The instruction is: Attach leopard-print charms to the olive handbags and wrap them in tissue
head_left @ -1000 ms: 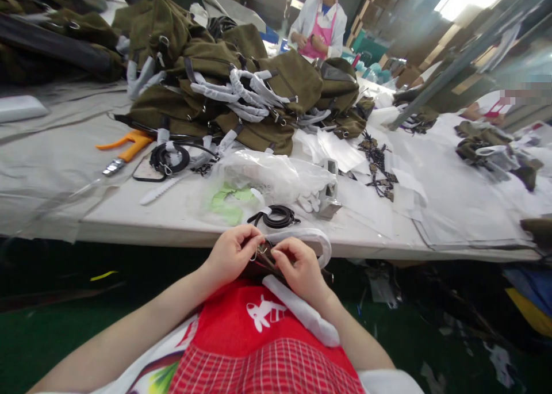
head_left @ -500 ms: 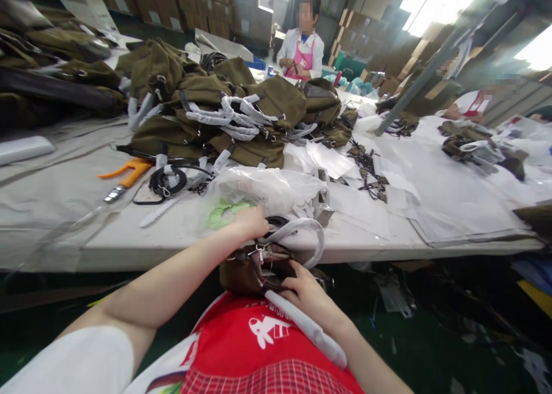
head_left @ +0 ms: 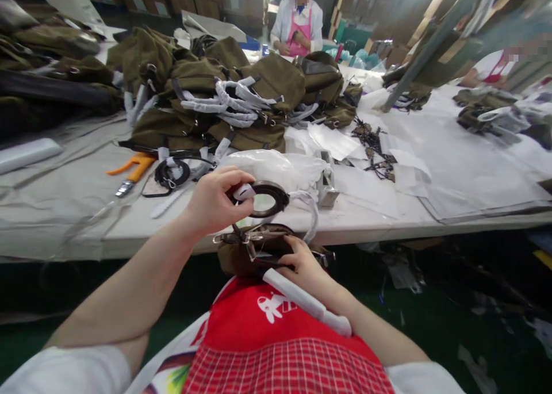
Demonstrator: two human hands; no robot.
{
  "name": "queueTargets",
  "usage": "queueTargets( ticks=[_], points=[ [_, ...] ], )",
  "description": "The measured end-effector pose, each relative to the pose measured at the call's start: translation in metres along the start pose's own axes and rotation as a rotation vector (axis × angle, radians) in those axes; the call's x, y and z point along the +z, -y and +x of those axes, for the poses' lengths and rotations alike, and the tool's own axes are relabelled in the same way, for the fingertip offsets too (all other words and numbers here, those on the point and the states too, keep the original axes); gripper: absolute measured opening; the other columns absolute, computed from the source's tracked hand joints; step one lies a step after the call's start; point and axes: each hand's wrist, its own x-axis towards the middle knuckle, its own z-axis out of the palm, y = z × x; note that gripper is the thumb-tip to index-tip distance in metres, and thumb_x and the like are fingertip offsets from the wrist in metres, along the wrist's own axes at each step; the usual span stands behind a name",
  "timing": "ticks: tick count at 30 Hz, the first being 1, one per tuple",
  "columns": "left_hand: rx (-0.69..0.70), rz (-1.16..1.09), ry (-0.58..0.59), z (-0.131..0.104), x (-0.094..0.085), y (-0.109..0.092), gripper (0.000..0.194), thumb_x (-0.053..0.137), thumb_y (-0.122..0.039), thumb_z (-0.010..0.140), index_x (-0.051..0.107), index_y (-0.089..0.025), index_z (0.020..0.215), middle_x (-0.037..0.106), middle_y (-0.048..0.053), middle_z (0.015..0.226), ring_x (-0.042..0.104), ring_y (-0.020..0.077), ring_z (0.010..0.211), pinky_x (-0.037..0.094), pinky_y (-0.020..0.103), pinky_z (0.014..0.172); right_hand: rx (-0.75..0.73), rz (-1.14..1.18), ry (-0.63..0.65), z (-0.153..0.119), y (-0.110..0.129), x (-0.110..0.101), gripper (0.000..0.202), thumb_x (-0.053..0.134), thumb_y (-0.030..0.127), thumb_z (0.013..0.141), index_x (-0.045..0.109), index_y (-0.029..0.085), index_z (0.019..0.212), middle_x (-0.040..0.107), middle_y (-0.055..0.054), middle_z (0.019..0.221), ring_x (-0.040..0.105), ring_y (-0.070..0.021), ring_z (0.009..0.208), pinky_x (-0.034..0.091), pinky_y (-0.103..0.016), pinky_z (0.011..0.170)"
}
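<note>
My left hand [head_left: 218,201] pinches a coiled dark strap [head_left: 282,199], bound with a white wrap, above the table's front edge. Below it is a small brown handbag [head_left: 230,259], its zipped mouth gaping, close against my red apron. My right hand [head_left: 304,264] grips the bag's near right rim, some fingers at the opening. One handle wrapped in pale padding [head_left: 313,215] arches on the far side of the bag; the other wrapped handle [head_left: 302,299] lies toward me over the apron. A clear plastic bag [head_left: 267,161] rests just beyond the coil.
Olive bags [head_left: 207,89] with wrapped handles are heaped across the table. To the left lie an orange-handled tool [head_left: 135,169] and another coiled strap [head_left: 172,172]. A metal holder [head_left: 328,187], white sheets [head_left: 332,141] and dark hardware [head_left: 375,146] sit right. A co-worker [head_left: 297,26] stands opposite.
My left hand has risen and shifted left from the bag, bringing up the coiled strap. My right hand stays at the bag's opening. The view has tilted slightly down.
</note>
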Motion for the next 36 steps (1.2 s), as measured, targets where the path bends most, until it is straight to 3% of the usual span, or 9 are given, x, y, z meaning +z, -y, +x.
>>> queueTargets(
  ticks=[4, 8, 13, 17, 22, 27, 32, 36],
  points=[
    [0.215, 0.068, 0.291, -0.019, -0.034, -0.016, 0.024, 0.056, -0.018, 0.074, 0.071, -0.020, 0.092, 0.060, 0.001, 0.080, 0.055, 0.0137, 0.072, 0.042, 0.024, 0.064, -0.255, -0.010, 0.048, 0.018, 0.039, 0.005, 0.014, 0.071, 0.024, 0.081, 0.079, 0.027, 0.092, 0.055, -0.008, 0.132, 0.042, -0.0298, 0.127, 0.034, -0.048, 0.108],
    [0.196, 0.272, 0.537, -0.044, -0.040, -0.016, 0.018, 0.058, -0.013, 0.073, 0.070, -0.021, 0.082, 0.061, 0.002, 0.081, 0.059, 0.0182, 0.078, 0.043, 0.028, 0.067, -0.358, -0.002, 0.155, 0.030, 0.062, 0.017, 0.013, 0.076, 0.023, 0.076, 0.079, 0.027, 0.088, 0.060, -0.008, 0.122, 0.047, -0.0295, 0.119, 0.038, -0.046, 0.103],
    [0.049, 0.262, 0.566, -0.075, -0.059, -0.010, 0.015, 0.060, -0.013, 0.073, 0.069, -0.021, 0.081, 0.061, 0.001, 0.082, 0.060, 0.0177, 0.078, 0.045, 0.027, 0.068, -0.418, 0.029, 0.199, 0.038, 0.063, 0.030, 0.018, 0.077, 0.022, 0.074, 0.079, 0.030, 0.090, 0.060, -0.006, 0.122, 0.048, -0.0271, 0.118, 0.037, -0.044, 0.104],
    [0.010, 0.284, 0.615, -0.089, -0.070, -0.019, 0.012, 0.063, -0.014, 0.074, 0.069, -0.021, 0.082, 0.065, 0.003, 0.084, 0.062, 0.0195, 0.079, 0.046, 0.029, 0.068, -0.407, 0.014, 0.224, 0.041, 0.066, 0.035, 0.019, 0.075, 0.023, 0.075, 0.078, 0.031, 0.091, 0.057, -0.006, 0.126, 0.046, -0.0287, 0.121, 0.035, -0.048, 0.104],
    [0.051, 0.379, 0.819, -0.093, -0.048, -0.024, 0.010, 0.063, -0.007, 0.074, 0.069, -0.015, 0.076, 0.070, 0.008, 0.081, 0.066, 0.0249, 0.080, 0.048, 0.033, 0.071, -0.359, -0.057, 0.292, 0.040, 0.074, 0.036, 0.023, 0.072, 0.022, 0.078, 0.078, 0.032, 0.097, 0.047, -0.006, 0.136, 0.039, -0.0299, 0.128, 0.033, -0.048, 0.108],
    [-0.015, 0.349, 0.858, -0.100, -0.037, -0.016, 0.012, 0.062, -0.004, 0.072, 0.069, -0.015, 0.069, 0.070, 0.009, 0.071, 0.067, 0.0252, 0.069, 0.048, 0.033, 0.066, -0.325, -0.128, 0.339, 0.037, 0.076, 0.034, 0.015, 0.072, 0.027, 0.081, 0.079, 0.029, 0.094, 0.049, -0.009, 0.133, 0.042, -0.0288, 0.125, 0.035, -0.046, 0.107],
    [0.007, 0.332, 0.982, -0.106, -0.057, -0.011, 0.009, 0.063, -0.013, 0.073, 0.071, -0.016, 0.073, 0.071, 0.010, 0.078, 0.068, 0.0278, 0.073, 0.049, 0.034, 0.065, -0.306, -0.173, 0.334, 0.034, 0.074, 0.033, 0.012, 0.073, 0.027, 0.079, 0.079, 0.025, 0.089, 0.050, -0.010, 0.131, 0.043, -0.0284, 0.124, 0.035, -0.044, 0.107],
    [-0.084, 0.247, 1.028, -0.102, -0.077, -0.002, 0.014, 0.057, -0.020, 0.076, 0.070, -0.019, 0.070, 0.071, 0.009, 0.072, 0.065, 0.0237, 0.063, 0.046, 0.031, 0.056, -0.285, -0.208, 0.320, 0.033, 0.077, 0.031, 0.011, 0.073, 0.028, 0.079, 0.078, 0.022, 0.086, 0.057, -0.010, 0.123, 0.049, -0.0245, 0.118, 0.038, -0.036, 0.104]
  ],
)
